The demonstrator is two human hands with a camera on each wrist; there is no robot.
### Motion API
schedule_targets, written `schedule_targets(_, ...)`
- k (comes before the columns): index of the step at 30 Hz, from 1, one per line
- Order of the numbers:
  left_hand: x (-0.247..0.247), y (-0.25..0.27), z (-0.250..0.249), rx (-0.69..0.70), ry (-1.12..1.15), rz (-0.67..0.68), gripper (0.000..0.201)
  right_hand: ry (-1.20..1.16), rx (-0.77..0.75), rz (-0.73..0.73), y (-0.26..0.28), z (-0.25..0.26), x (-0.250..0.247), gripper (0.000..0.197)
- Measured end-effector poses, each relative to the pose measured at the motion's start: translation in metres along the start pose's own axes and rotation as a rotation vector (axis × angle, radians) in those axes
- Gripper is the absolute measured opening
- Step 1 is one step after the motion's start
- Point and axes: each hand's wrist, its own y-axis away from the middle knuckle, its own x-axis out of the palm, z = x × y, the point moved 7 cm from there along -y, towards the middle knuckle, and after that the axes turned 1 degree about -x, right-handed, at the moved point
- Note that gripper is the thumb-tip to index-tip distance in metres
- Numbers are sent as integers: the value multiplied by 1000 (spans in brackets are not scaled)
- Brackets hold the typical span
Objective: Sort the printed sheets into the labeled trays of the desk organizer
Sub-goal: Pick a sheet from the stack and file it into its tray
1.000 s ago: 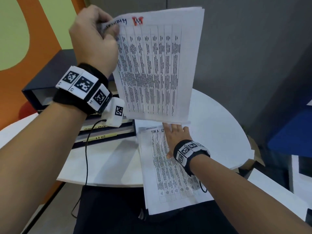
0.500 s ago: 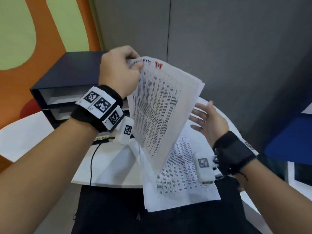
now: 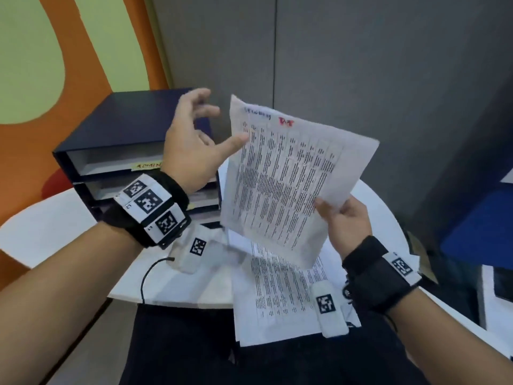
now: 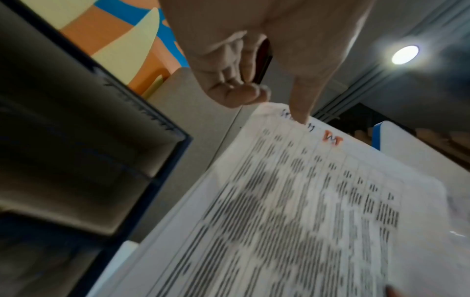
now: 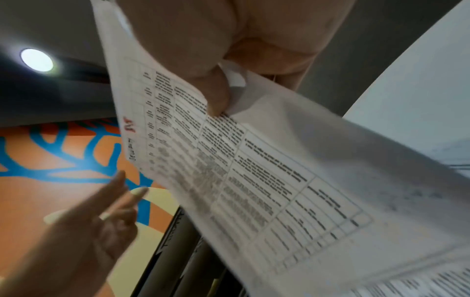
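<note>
A printed sheet [image 3: 286, 176] with a red "M" at its top hangs tilted above the table. My right hand [image 3: 324, 209] pinches its lower right edge, thumb [image 5: 216, 96] on the printed face. My left hand [image 3: 213, 123] is open beside the sheet's upper left corner, fingers spread, and its thumb tip [image 4: 300, 118] touches the top margin. Behind my left hand stands the dark blue desk organizer [image 3: 125, 129], with stacked trays and a yellow "ADMIN" label [image 3: 147, 165] on the top one. A stack of printed sheets [image 3: 277, 295] lies on the table under the held sheet.
The round white table [image 3: 55, 223] carries the organizer at its back left. The stack overhangs the table's near edge. A grey partition wall [image 3: 361, 65] stands close behind, and an orange and green wall [image 3: 41, 51] is on the left.
My left hand has let go of the sheet's top corner and opened. My right hand rose from the stack and took the sheet's right edge. The sheet now hangs lower and more tilted.
</note>
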Motion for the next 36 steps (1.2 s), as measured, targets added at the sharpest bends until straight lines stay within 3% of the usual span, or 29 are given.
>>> schedule_targets(3, -1, 27, 44, -222, 4, 167, 83, -8, 14, 63, 1, 2, 13, 16)
schedule_targets(6, -2, 63, 93, -376, 96, 272, 56, 57, -15, 195, 6, 5, 40, 18)
schedule_targets(9, -22, 93, 128, -491, 171, 166, 20, 143, -32, 320, 13, 3, 68, 23)
schedule_targets(13, -49, 117, 151, -531, 89, 79, 27, 271, -77, 406, 27, 1, 106, 23)
schedule_targets(18, -78, 121, 133, -433, 186, -52, 20, 265, -195, 329, 23, 26, 127, 19)
schedule_targets(21, -70, 126, 133, -566, 263, -17, 23, 403, -149, 366, 10, 15, 131, 26)
schedule_targets(25, -57, 153, 164, -757, 155, 100, 23, 705, 10, 471, 16, -37, 128, 35)
schedule_targets(29, -68, 151, 185, -929, 180, 89, 20, 706, 114, 518, 28, -64, 133, 17)
schedule_targets(30, -75, 149, 183, -948, 221, 27, 18, 704, 137, 529, 29, -67, 136, 16)
schedule_targets(32, -86, 144, 180, -934, 254, -4, 19, 724, 161, 567, 32, -75, 147, 22)
schedule_targets(34, -88, 142, 178, -981, 339, 68, 21, 781, 182, 663, 39, -88, 159, 38)
schedule_targets(36, -93, 142, 181, -1047, 533, 107, 34, 751, 222, 737, 50, -96, 172, 35)
